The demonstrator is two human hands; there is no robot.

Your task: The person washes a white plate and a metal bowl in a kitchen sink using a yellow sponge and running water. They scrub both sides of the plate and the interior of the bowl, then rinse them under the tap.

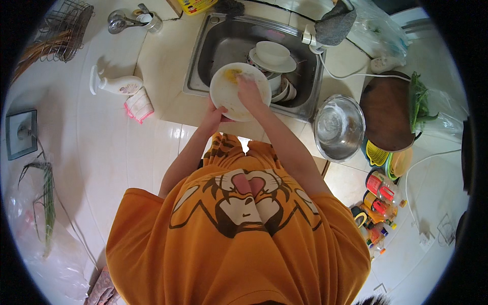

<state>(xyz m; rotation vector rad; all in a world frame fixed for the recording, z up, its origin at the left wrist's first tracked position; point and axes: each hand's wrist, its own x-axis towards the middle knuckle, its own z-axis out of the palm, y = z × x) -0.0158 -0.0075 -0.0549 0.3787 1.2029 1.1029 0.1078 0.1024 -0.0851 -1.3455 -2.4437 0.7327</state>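
Observation:
My left hand [215, 117] grips the near left rim of a white plate [230, 97], thumb on top. The plate is tilted over the front edge of a stainless steel sink [202, 57]. My right hand [249, 89] reaches onto the plate's face, fingertips beside a yellow patch [231, 75]. Whether that patch is food residue or a cloth is not clear, nor whether my fingers pinch anything. Behind the plate, in the sink, a white bowl [272, 52] sits on a white dish [284, 66], stacked over other crockery. More bowls [288, 91] lean at the right, partly hidden.
Right of the sink stands a steel basin [335, 127], with a round wooden chopping board [385, 110] bearing green vegetables [419, 103] beyond. A faucet [310, 38] overhangs the sink's right corner. On the left counter lie a white spray bottle [120, 84] and a folded cloth [139, 106].

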